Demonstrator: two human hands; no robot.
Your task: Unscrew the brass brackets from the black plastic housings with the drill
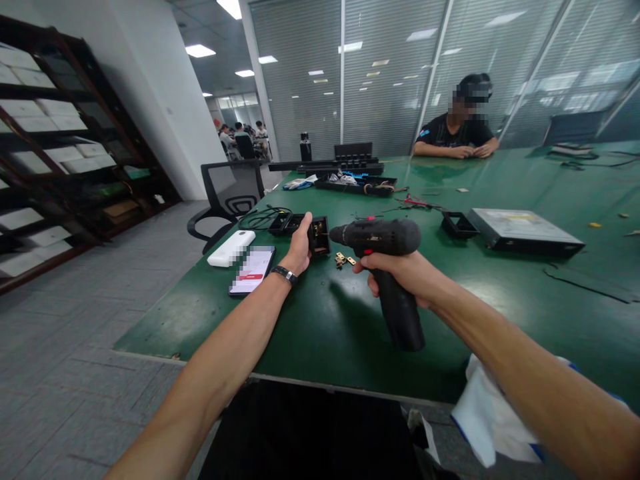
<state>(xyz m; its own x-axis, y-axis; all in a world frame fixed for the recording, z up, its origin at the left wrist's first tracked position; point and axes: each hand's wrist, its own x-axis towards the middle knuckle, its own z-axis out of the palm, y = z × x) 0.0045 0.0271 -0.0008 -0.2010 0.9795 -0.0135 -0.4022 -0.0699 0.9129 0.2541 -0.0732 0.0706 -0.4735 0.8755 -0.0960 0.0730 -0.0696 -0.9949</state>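
Black plastic in the head view: a small open box (pixel 323 241) pinched at its left side by the left hand (pixel 299 248) between thumb and mostly hidden fingers, nearer to that hand than to the right, with the open face turned rightward to the cordless drill (pixel 383 236). Held by the right hand (pixel 397 272) in a grip wrapped round the handle, with the barrel's long axis roughly level, aimed leftward at that open face; cannot tell of any contact there. Below, on the green table (pixel 310 320), loose brass-coloured pieces (pixel 342 259).
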